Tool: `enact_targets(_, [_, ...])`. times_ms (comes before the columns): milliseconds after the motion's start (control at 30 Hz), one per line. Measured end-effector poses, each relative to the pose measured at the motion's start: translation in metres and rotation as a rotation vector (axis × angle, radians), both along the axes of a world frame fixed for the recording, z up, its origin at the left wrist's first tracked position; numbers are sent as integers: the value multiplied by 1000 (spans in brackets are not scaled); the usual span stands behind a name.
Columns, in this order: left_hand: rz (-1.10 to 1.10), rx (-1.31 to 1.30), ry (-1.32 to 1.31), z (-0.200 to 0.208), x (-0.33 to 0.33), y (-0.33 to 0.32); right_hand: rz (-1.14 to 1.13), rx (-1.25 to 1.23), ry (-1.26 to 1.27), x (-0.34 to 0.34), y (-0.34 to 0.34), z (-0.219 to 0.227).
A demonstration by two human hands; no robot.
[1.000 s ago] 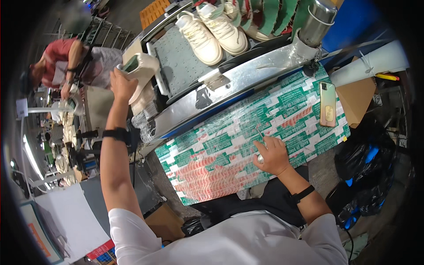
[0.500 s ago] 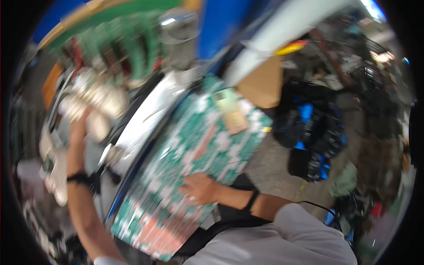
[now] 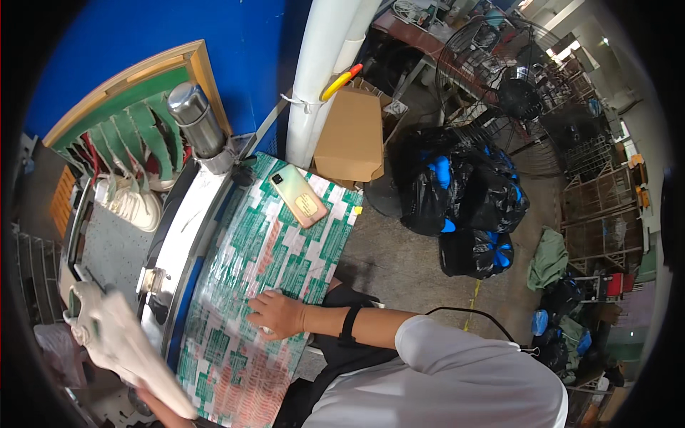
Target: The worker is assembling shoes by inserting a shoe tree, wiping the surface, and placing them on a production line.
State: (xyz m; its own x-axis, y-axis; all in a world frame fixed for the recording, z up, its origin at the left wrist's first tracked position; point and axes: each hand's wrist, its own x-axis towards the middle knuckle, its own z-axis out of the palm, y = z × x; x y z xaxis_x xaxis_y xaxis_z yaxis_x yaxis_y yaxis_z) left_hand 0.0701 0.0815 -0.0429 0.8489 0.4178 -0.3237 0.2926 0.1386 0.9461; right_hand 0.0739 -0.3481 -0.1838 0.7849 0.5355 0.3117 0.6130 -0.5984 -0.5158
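Low at the left, my left hand (image 3: 158, 405) is mostly hidden behind a cream-white shoe (image 3: 146, 357), blurred by motion, which it grips. Another pale shoe (image 3: 85, 314) is right beside it, overlapping it in view. My right hand (image 3: 280, 315) rests on a tabletop covered in green-and-white printed sheeting under clear film (image 3: 300, 264). Its fingers are curled, and a small pale bit shows beneath them, too small to name. Farther up the same surface lies a phone (image 3: 298, 196) with a pale green-to-pink back.
More white shoes (image 3: 135, 203) lie on a grey conveyor belt (image 3: 118, 246) before a green strip curtain (image 3: 132, 135). A steel flask (image 3: 196, 118) stands on the machine's rail. Beyond are a white pipe (image 3: 314, 85), cardboard box (image 3: 351, 135), black bags (image 3: 464, 185) and large fan (image 3: 517, 96).
My left hand has come back from the shoes near the curtain to the lower left, now with a shoe. My right hand stays on the tabletop. The view has turned and become sharper.
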Motion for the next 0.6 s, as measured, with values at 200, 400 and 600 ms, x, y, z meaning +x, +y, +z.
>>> enact_targets(200, [22, 456, 272, -120, -133, -55, -33, -11, 6, 4, -3, 11])
enact_targets(400, [-33, 1001, 70, -110, -166, -182, -5, -2, -34, -7, 23, 11])
enact_targets(600, [-275, 858, 119, -48, -154, -151, -220, 219, 115, -23, 6, 38])
